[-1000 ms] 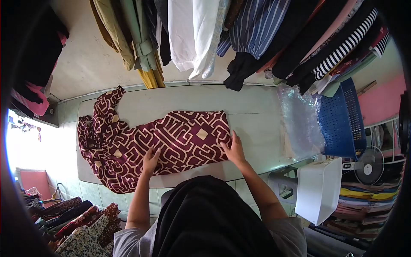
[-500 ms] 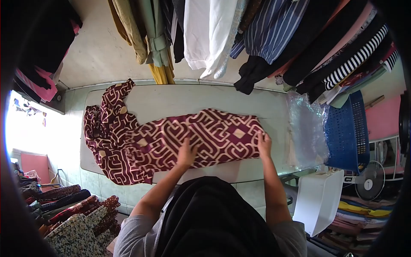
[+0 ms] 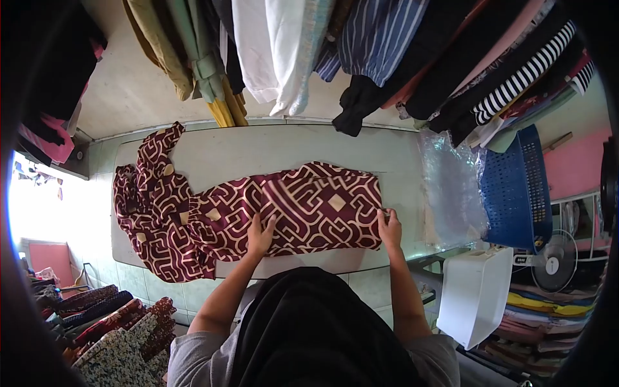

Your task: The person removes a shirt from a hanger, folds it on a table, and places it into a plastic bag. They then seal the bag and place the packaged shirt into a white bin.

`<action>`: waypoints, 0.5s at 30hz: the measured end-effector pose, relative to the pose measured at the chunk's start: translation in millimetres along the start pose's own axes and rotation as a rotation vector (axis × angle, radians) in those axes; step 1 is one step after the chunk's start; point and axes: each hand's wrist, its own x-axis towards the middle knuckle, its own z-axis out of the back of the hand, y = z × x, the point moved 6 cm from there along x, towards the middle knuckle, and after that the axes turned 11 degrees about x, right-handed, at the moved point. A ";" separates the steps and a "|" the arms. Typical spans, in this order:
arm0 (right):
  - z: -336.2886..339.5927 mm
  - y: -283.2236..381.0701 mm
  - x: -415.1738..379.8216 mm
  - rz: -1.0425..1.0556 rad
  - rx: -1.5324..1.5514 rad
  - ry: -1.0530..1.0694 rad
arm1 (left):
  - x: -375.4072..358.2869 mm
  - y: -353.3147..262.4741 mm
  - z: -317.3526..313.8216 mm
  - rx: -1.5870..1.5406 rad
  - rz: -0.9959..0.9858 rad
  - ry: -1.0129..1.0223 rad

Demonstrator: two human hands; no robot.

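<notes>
Left hand point(image 3: 260, 237) open, thumb and fingers spread, lies on the near half of the maroon-and-cream garment point(image 3: 303, 213) in my head view, with the table point(image 3: 258, 151) as my reference. I have the right hand point(image 3: 389, 229) at the garment's straight end, its fingertips touching the edge there; whether they pinch the cloth I cannot tell. The garment stretches lengthwise over the table, its bunched part toward the left end, one sleeve-like piece reaching for the far edge and some folds over the near edge. At the table's right end I see clear plastic point(image 3: 454, 193), then a blue basket point(image 3: 516, 187) just past it. Off the near right corner are a white bin point(image 3: 474, 297) and, farther right, a fan point(image 3: 553, 264). Clothes point(image 3: 277, 51) hang above the far edge, and heaped fabrics point(image 3: 116, 348) lie off the near left corner.
</notes>
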 end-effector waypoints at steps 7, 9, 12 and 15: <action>-5.5 3.1 -2.1 -0.120 -0.103 0.053 | 13.4 -23.0 1.9 0.109 0.053 0.143; -9.1 3.6 -1.2 -0.161 -0.034 0.093 | 10.1 -26.1 4.6 0.253 0.024 0.198; -3.6 15.5 6.3 0.026 -0.134 -0.127 | -4.6 -30.7 6.0 0.301 -0.139 0.053; -10.5 50.7 43.5 0.429 -0.077 -0.054 | -6.5 -33.1 0.5 0.444 -0.132 0.107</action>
